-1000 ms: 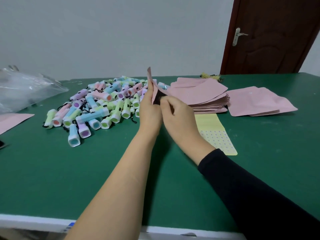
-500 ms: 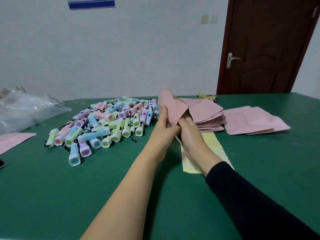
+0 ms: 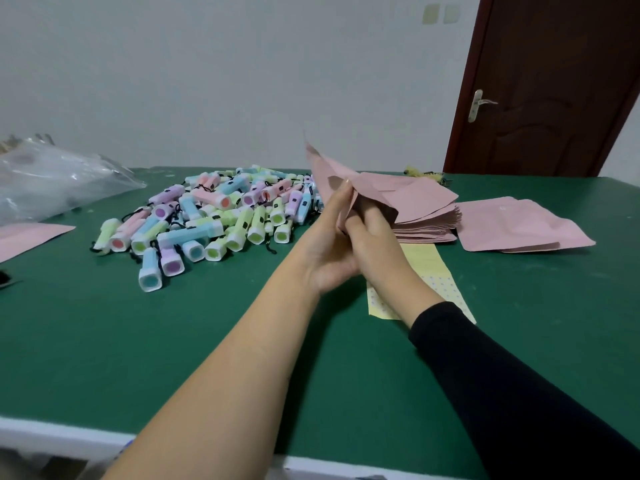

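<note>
A pink paper pouch [image 3: 332, 174] is lifted above the green table [image 3: 173, 358], its mouth pulled apart. My left hand [image 3: 325, 244] grips its left wall with fingers curled round the edge. My right hand [image 3: 377, 237] holds the right wall, fingers tucked into the opening. Behind the hands lies a stack of the same pink pouches [image 3: 426, 216]. A heap of several pastel mini flashlights [image 3: 214, 216] with black cords sits to the left of the hands.
A few more pink pouches [image 3: 519, 226] lie at the right. A yellow dotted sheet [image 3: 429, 271] lies under my right wrist. A clear plastic bag [image 3: 52, 178] and a pink sheet [image 3: 27, 237] are at the far left. A brown door [image 3: 554, 91] stands behind.
Both hands lifted the pouch off the stack, drew it toward me and spread its mouth wider. The camera tilted up, showing more wall and door.
</note>
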{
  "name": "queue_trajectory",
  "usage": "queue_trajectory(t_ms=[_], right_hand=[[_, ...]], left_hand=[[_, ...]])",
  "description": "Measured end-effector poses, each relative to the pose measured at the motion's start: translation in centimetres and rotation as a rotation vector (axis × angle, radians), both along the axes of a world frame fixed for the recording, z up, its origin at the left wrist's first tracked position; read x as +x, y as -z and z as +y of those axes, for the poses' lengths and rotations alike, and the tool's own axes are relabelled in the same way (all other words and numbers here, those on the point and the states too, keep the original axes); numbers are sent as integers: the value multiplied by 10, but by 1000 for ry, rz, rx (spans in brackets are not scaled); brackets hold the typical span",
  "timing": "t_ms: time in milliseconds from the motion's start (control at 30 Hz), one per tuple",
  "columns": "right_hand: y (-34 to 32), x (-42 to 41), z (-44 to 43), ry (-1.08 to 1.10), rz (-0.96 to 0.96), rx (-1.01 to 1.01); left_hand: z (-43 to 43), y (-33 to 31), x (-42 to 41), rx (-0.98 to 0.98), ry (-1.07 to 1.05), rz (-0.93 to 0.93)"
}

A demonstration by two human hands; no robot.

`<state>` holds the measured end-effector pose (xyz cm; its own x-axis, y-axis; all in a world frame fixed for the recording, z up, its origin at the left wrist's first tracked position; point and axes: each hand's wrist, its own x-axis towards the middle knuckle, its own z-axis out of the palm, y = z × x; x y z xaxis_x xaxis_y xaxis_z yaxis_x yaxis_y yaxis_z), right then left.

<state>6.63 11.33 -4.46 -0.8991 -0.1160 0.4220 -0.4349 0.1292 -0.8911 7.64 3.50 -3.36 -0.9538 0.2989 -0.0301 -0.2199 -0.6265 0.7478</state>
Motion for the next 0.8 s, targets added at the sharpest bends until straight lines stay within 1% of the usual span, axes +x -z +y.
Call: queue_trajectory(t_ms=[133, 267, 400, 500, 600, 800], right_hand=[[2, -1, 0, 18, 18, 72], [3, 0, 0, 16, 45, 148], [3, -3, 3, 76, -10, 232], [5, -4, 2, 129, -42, 369], [7, -3, -1, 168, -41, 496], [3, 0, 0, 199, -58, 551]], left_hand=[[1, -2, 1, 21, -34, 8], [-1, 1, -3, -45, -76, 4], [-4, 5, -8, -82, -57, 23], [-3, 10, -11, -159, -50, 42], [-3, 13, -13, -168, -44, 33], [-3, 12, -11, -174, -43, 2]])
